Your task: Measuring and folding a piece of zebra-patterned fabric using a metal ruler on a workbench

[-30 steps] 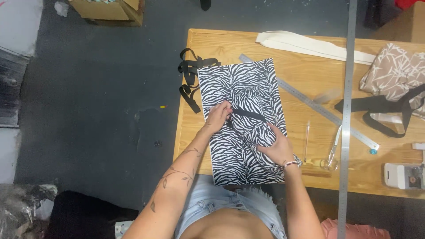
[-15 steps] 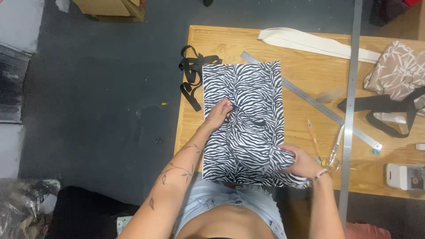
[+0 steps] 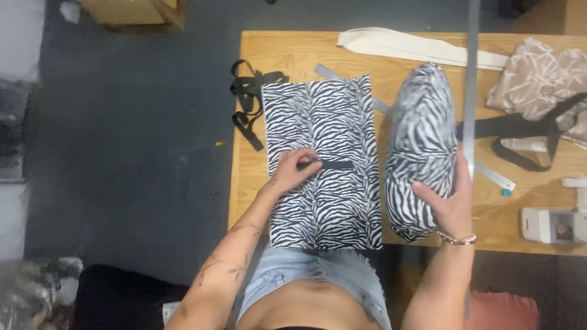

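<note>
Our left hand [image 3: 292, 173] pinned the black strap [image 3: 333, 164] flat on the zebra-print fabric panel [image 3: 324, 201], fingers pressing, while our right hand [image 3: 449, 205] gripped the lifted zebra-print piece [image 3: 422, 140] aside.

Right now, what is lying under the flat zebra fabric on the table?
A metal ruler passes under the flat zebra fabric; its middle is covered. The left hand presses a black strap on top.

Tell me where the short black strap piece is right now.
In the head view, the short black strap piece lies across the middle of the flat zebra-print fabric, pinned at its left end by the left hand.
</note>
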